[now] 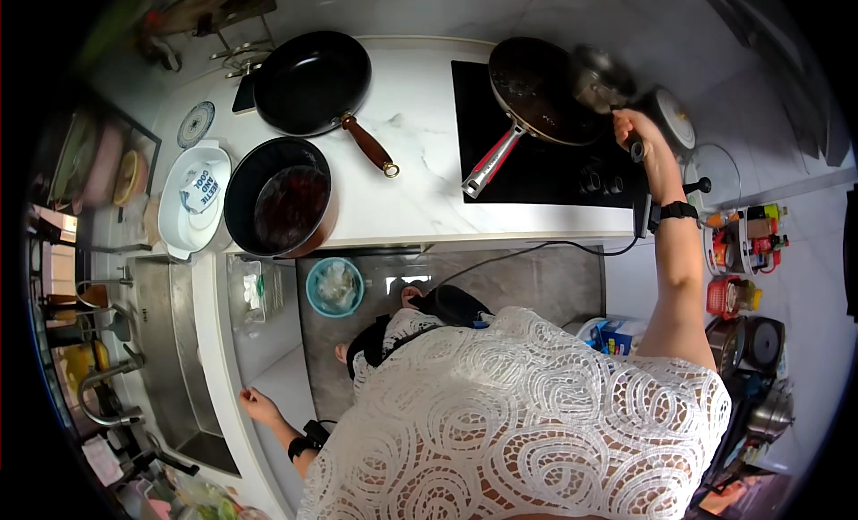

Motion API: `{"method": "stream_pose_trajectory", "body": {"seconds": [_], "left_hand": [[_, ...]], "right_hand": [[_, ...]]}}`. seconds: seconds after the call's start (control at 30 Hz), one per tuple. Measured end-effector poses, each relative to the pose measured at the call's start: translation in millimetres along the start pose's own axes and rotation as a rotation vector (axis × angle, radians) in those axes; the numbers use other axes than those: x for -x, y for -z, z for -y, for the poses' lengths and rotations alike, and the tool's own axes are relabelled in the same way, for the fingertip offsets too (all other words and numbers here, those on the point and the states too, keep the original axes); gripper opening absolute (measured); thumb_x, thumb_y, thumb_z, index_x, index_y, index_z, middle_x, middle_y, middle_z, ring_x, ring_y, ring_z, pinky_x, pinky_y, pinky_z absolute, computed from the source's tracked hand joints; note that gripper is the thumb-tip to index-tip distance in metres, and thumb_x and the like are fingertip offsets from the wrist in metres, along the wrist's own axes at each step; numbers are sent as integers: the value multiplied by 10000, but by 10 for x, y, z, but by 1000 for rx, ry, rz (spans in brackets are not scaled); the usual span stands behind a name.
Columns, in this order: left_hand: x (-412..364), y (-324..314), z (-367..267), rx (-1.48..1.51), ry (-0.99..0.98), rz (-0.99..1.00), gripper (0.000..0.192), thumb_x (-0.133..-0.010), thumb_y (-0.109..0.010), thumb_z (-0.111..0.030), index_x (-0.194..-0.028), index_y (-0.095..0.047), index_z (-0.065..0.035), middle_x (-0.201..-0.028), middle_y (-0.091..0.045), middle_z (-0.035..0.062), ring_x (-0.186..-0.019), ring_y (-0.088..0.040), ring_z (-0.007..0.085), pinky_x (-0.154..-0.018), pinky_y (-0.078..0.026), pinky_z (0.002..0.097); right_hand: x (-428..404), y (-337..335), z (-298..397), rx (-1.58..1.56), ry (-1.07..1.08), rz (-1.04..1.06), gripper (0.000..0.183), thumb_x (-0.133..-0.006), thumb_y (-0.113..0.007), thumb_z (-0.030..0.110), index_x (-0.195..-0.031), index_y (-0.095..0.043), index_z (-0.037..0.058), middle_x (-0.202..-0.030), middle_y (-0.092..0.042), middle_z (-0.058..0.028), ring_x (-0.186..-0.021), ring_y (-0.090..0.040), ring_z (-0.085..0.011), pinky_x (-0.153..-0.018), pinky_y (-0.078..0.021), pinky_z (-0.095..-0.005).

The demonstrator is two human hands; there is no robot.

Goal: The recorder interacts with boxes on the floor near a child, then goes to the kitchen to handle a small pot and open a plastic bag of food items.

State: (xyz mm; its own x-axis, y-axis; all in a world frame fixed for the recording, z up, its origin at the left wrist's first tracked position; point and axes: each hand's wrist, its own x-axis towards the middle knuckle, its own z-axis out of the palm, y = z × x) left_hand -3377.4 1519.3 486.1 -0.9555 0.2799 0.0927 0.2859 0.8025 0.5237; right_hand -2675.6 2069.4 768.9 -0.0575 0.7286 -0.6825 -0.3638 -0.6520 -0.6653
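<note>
My right hand (633, 128) grips the black handle of a small metal pan (602, 78), which is blurred and tilted at the right rim of a dark wok (536, 91). The wok sits on the black cooktop (496, 171), its red and silver handle pointing towards me. Wet, shiny patches show on the wok's inner surface. Down by the sink counter's edge is my left hand (260, 407), fingers loosely curled, with nothing seen in it.
On the counter are a black frying pan (312, 81), a deep pot (281, 198) of dark liquid and a white oval dish (194, 198). A lid (670, 118) leans at the right. The sink (177, 359) lies left; a turquoise bin (335, 289) stands below. A black cable (509, 248) hangs across the counter front.
</note>
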Motion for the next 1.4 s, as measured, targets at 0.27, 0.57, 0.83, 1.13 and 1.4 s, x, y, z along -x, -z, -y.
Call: {"method": "stream_pose_trajectory", "body": {"seconds": [0.27,0.57,0.83,1.13,1.4], "left_hand": [[-34,-6,389,109,-90,-51,334,-823,-524,-116,-1111,-509,51,-1092,-559,205,-990,-556,306,-856,-435,354],[-182,372,168,224,84,-151,228,-792,-560,-121,-988,-542,-6,-950,-570,162,-736,-588,269,-675,-471,348],[-606,732,890,99,-56,-218,216,-758,-559,-89,-962,-549,-19,-956,-550,153,-913,-520,321,-782,-420,388],[-999,952,1792,-22,103,-134,193,-815,-532,-160,-947,-560,-22,-964,-553,141,-920,-506,329,-818,-394,425],[-884,900,1856,-133,101,-166,203,-854,-484,-220,-868,-576,-39,-843,-591,105,-857,-536,278,-810,-371,401]], "right_hand": [[1262,-1047,-909,565,810,104,278,-919,-418,210,-1019,-546,-16,-811,-465,15,-729,-423,-65,-689,-364,-204],[1853,-1926,-1064,672,692,280,200,-901,-459,209,-903,-525,21,-737,-415,39,-650,-374,-28,-610,-299,-169],[2464,-3612,-1969,689,706,625,218,-899,-467,209,-852,-526,5,-685,-388,50,-578,-344,-4,-540,-271,-155],[1973,-5628,-3207,662,-151,1071,281,-865,-494,174,-606,-395,133,-462,-324,82,-335,-271,-26,-336,-250,-197],[1534,-7078,-4948,614,-243,1116,267,-847,-493,127,-606,-379,118,-506,-362,35,-418,-342,-74,-413,-336,-226]]}}
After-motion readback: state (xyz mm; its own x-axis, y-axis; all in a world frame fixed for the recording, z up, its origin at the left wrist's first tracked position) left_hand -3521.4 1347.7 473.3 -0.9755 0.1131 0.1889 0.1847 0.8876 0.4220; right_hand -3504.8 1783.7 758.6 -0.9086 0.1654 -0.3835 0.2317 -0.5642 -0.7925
